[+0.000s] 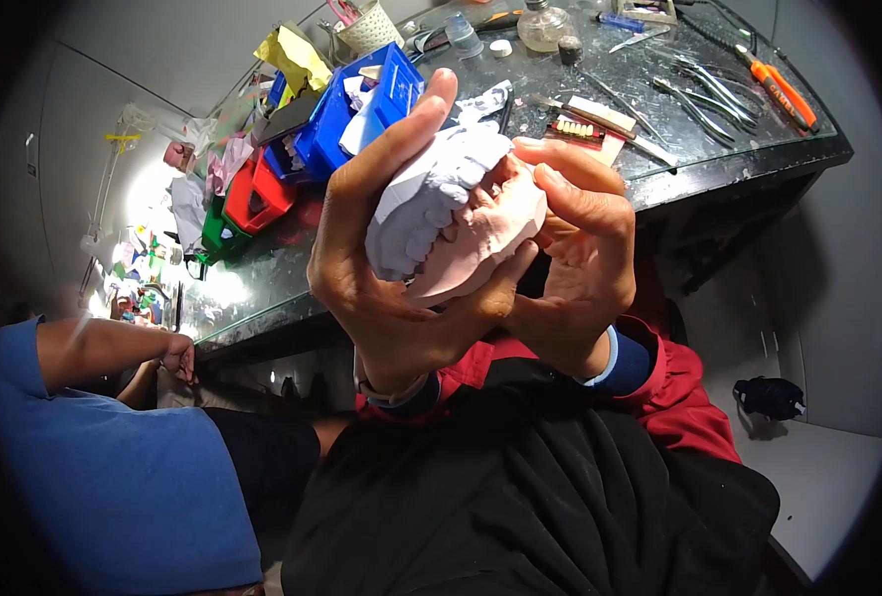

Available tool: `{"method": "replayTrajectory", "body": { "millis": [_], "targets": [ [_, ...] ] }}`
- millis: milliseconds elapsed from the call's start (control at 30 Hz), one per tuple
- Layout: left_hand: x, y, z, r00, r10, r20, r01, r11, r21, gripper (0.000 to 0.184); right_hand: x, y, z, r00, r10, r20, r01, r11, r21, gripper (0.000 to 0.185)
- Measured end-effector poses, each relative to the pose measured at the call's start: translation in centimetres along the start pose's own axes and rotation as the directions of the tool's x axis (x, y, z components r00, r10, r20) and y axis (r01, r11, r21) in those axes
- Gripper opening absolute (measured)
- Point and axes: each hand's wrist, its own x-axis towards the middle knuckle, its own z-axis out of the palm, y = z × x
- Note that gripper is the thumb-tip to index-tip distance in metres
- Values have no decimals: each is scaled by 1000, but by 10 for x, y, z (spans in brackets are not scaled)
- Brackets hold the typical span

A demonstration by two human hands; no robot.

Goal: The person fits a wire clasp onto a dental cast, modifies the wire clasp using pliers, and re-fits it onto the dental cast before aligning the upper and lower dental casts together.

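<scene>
Close in front of me, a white plaster dental cast (431,194) and a pinkish dental cast (485,243) meet with their teeth facing each other, tilted. My left hand (361,258) wraps round the pair from the left, its thumb and fingers spanning both casts. On the right, my right hand (585,238) touches the casts with its fingertips near the front teeth, fingers bent. Parts of both casts are hidden behind the fingers.
A glass-topped bench holds blue bins (386,89), a red bin (259,194), pliers (704,104), orange-handled cutters (784,94), a small row of teeth (577,129) and a glass jar (544,28). A co-worker in a blue shirt (113,467) sits at left.
</scene>
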Motion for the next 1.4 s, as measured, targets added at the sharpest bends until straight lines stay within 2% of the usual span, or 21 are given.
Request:
{"method": "replayTrajectory", "body": {
  "millis": [233, 333, 867, 1033, 1233, 1400],
  "targets": [
    [2, -1, -6, 993, 79, 87, -92, 982, 165, 78, 1, -4, 0, 998, 38, 59, -43, 996, 82, 54],
    [3, -1, -5, 993, 82, 83, -94, 985, 144, 76, 2, -5, -4, 992, 67, 109, -74, 996, 58, 53],
    [0, 2, -7, 995, 29, 98, -40, 993, 114, 77, 2, -7, -1, 989, 97, 110, -111, 985, 131, 47],
    [1, 3, -4, 998, 12, 64, -15, 998, 55, 77, 3, -9, -2, 988, 105, 112, -117, 988, 106, 45],
    [1, 1, -4, 999, 9, 45, -13, 997, 80, 80, 2, -6, -3, 992, 93, 84, -105, 983, 153, 40],
    [2, 3, -11, 992, 32, 120, -48, 991, 129, 79, 1, -4, -2, 996, 63, 67, -71, 990, 121, 36]
  ]
}}
